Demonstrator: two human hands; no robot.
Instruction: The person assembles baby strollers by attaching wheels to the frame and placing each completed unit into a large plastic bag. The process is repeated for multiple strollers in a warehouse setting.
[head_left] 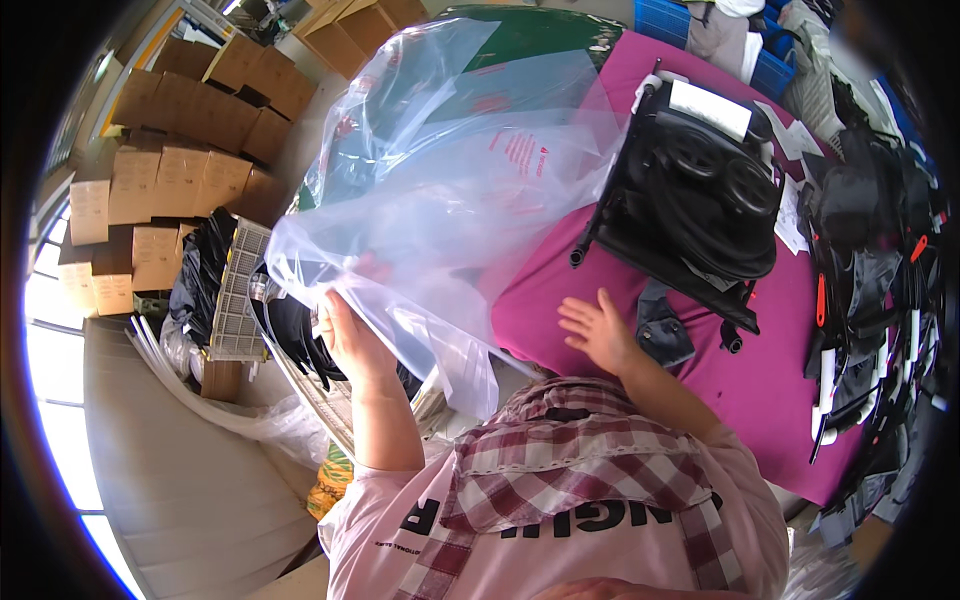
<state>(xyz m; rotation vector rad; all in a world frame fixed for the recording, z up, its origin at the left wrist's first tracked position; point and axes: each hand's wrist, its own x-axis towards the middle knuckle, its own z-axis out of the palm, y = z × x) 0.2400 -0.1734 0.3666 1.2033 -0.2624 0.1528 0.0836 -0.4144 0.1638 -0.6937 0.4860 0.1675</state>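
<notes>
A large clear plastic bag [430, 235] with red printing spreads over the left part of the table and hangs over its front edge. My left hand [350, 345] is closed on the near left edge of this bag, its fingertips partly hidden by the film. Above the purple cloth [545, 290], my right hand [600, 335] is open with fingers spread, holding nothing. Beyond and to the right of it lies a folded black stroller [690, 195] with wheels up and a white sheet [710, 108] on top. A dark grey fabric piece [662, 330] sits beside my right wrist.
Brown cardboard boxes [180, 180] stand in rows at the far left. Below the table's left side is a basket-like crate [238, 290] beside black plastic. More black frames [865, 270] crowd the right edge. Blue bins [770, 70] stand at the far right.
</notes>
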